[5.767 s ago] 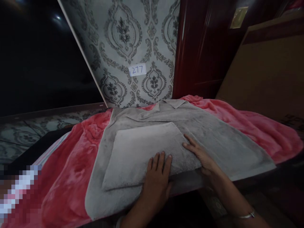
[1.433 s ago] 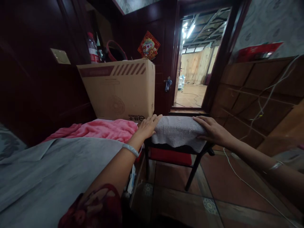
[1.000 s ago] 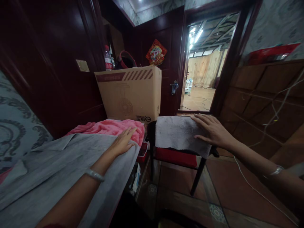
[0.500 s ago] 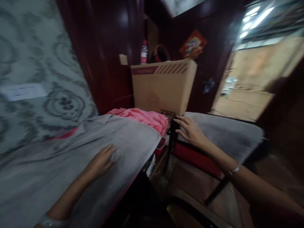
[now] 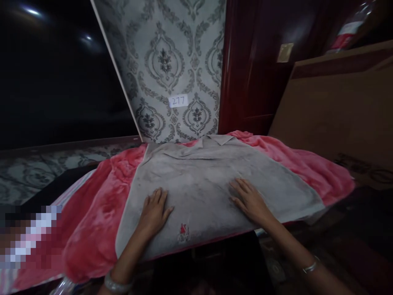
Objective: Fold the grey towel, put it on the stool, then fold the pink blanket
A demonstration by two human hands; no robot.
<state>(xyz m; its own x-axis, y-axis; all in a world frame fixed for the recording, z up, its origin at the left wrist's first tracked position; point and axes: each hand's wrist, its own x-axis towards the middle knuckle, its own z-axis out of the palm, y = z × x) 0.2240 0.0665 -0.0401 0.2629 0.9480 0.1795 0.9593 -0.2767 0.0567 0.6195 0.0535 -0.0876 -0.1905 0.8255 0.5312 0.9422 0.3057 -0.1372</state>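
Grey cloth (image 5: 202, 184) over pink blanket (image 5: 95, 209) | left hand (image 5: 154, 215), right hand (image 5: 253, 205) atop, fingers spread, holding nothing | right back from chair; work apparently recentred here.

Dim, muted room light, with glare on the black screen (image 5: 61, 90).
Two white reflections shine high on its surface, and a soft sheen runs down the dark red panel (image 5: 239, 73). The grey cloth (image 5: 199, 172) is softly lit with faint shadows in its creases; below its near edge everything sinks to black. At right the cardboard box (image 5: 334, 110) is murky, the bottle (image 5: 348, 32) stretched toward the corner. A lower-left patch is pixelated.
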